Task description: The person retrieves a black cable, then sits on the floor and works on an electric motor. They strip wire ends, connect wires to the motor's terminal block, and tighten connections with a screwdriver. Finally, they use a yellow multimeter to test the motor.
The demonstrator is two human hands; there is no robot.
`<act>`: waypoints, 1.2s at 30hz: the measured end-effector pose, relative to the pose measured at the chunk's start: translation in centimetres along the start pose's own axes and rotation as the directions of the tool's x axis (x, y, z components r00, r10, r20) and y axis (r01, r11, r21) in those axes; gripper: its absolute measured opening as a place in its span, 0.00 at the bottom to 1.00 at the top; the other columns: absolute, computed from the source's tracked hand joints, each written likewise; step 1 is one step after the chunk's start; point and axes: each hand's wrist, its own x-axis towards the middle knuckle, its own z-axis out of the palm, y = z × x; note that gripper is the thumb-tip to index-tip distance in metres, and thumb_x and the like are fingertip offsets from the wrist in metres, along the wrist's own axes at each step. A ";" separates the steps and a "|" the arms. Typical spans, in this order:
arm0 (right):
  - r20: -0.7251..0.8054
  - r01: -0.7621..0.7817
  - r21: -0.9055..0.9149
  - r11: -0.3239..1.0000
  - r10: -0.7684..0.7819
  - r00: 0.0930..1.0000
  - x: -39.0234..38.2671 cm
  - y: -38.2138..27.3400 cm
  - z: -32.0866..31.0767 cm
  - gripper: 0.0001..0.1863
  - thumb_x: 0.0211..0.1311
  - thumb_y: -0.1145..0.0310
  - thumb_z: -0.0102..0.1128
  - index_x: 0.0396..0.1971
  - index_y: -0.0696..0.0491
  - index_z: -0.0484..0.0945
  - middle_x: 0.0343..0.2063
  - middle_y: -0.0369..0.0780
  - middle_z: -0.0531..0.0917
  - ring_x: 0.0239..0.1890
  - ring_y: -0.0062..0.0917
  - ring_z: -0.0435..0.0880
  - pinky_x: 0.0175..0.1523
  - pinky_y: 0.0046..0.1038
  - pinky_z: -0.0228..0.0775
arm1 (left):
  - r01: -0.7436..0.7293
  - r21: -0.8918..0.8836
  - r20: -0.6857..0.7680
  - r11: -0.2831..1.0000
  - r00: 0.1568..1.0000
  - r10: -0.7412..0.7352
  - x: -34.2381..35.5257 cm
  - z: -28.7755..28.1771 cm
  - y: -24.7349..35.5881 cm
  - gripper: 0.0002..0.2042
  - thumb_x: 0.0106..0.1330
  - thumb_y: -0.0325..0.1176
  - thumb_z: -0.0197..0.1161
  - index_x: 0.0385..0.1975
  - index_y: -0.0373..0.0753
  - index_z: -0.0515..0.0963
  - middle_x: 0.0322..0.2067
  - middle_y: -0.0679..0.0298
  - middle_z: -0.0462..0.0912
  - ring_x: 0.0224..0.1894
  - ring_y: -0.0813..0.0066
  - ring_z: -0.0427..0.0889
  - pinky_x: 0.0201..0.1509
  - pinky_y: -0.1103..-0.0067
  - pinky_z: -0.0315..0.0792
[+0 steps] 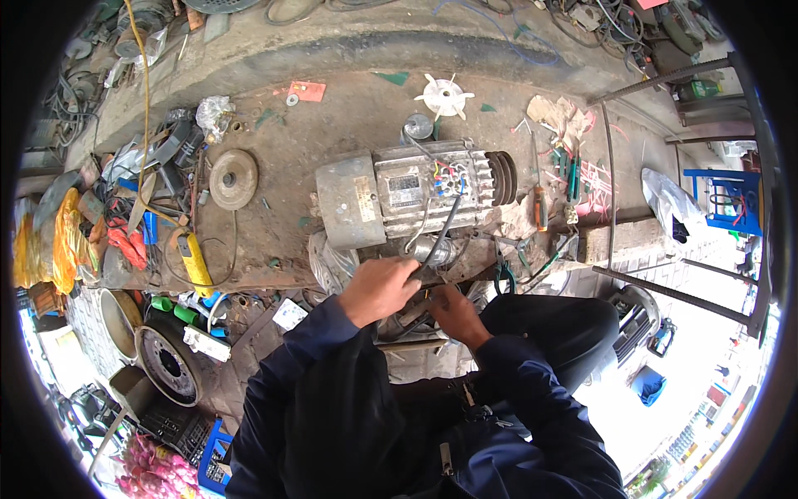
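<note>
A grey electric motor [349, 204] lies on its side on the dirty bench in front of me, a grooved pulley [504, 178] at its right end. Coloured wires [445, 179] show in its uncovered terminal box. From there a black cable [449, 223] slants down toward me, and my left hand [381, 291] is closed around its lower part. Just right of it, below the motor, my right hand [457, 316] has its fingers curled in; what they grip is hidden. Beside the motor's lower edge sits a shiny metal can [434, 249].
A white fan [444, 97] lies behind the motor. To the right are an orange-handled screwdriver [540, 212], pliers [504, 276] and a metal rod frame [613, 191]. At left lie a round metal disc [233, 179], a yellow meter [194, 262] and piled scrap.
</note>
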 end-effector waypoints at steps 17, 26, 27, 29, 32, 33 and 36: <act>0.335 0.140 -0.548 0.825 0.063 0.940 1.7 11.7 5.0 0.10 0.57 0.68 0.60 0.34 0.56 0.84 0.33 0.51 0.86 0.39 0.51 0.87 0.46 0.51 0.79 | 0.184 -0.749 -0.502 0.636 0.470 -0.726 -13.6 -0.5 -8.0 0.09 0.75 0.31 0.61 0.44 0.31 0.83 0.33 0.64 0.86 0.30 0.83 0.80 0.34 0.83 0.74; 0.519 0.544 -0.736 0.403 -0.181 0.835 -0.3 16.8 5.7 0.11 0.54 0.65 0.60 0.35 0.50 0.86 0.39 0.44 0.83 0.48 0.40 0.81 0.50 0.44 0.72 | 0.589 -0.549 -0.313 0.593 0.513 -0.799 -24.1 11.8 -14.8 0.11 0.72 0.33 0.61 0.44 0.32 0.84 0.34 0.57 0.88 0.37 0.68 0.86 0.43 0.71 0.78; 0.523 0.592 -0.730 0.343 -0.278 0.806 -0.2 16.9 5.8 0.11 0.55 0.64 0.60 0.35 0.50 0.86 0.40 0.44 0.83 0.49 0.41 0.80 0.54 0.45 0.70 | 0.654 -0.526 -0.246 0.544 0.495 -0.833 -23.6 12.9 -14.5 0.11 0.71 0.34 0.61 0.44 0.34 0.84 0.37 0.52 0.88 0.41 0.64 0.88 0.47 0.68 0.79; 0.562 0.572 -0.742 0.350 -0.141 0.815 0.2 16.7 6.0 0.12 0.56 0.64 0.59 0.37 0.50 0.87 0.44 0.45 0.84 0.53 0.42 0.79 0.59 0.46 0.68 | 0.454 -0.795 -0.153 0.401 0.490 -0.858 -22.9 13.3 -14.0 0.11 0.72 0.33 0.60 0.44 0.33 0.84 0.37 0.49 0.88 0.42 0.60 0.88 0.49 0.68 0.79; 0.648 0.648 -0.710 0.275 -0.104 0.754 0.2 14.7 5.5 0.11 0.58 0.64 0.61 0.37 0.50 0.87 0.42 0.46 0.85 0.52 0.44 0.82 0.58 0.47 0.70 | 0.496 -0.675 -0.255 0.545 0.537 -0.804 -22.2 12.6 -12.8 0.12 0.71 0.33 0.61 0.45 0.32 0.83 0.35 0.53 0.89 0.36 0.65 0.89 0.43 0.71 0.81; 0.669 0.658 -0.672 0.341 -0.102 0.736 0.2 13.5 5.1 0.11 0.57 0.64 0.62 0.38 0.50 0.86 0.40 0.46 0.86 0.49 0.45 0.84 0.55 0.48 0.73 | 0.527 -0.681 -0.232 0.508 0.503 -0.833 -22.1 12.2 -12.6 0.12 0.70 0.34 0.62 0.45 0.33 0.83 0.35 0.54 0.89 0.35 0.67 0.89 0.42 0.72 0.81; 0.641 0.450 -0.632 0.631 0.099 0.761 -1.1 8.0 2.6 0.14 0.55 0.64 0.64 0.41 0.50 0.82 0.36 0.46 0.88 0.43 0.47 0.87 0.47 0.50 0.77 | 0.518 -0.680 -0.280 0.519 0.471 -0.837 -22.2 11.3 -13.3 0.12 0.69 0.35 0.62 0.44 0.35 0.84 0.35 0.52 0.89 0.37 0.59 0.89 0.42 0.69 0.81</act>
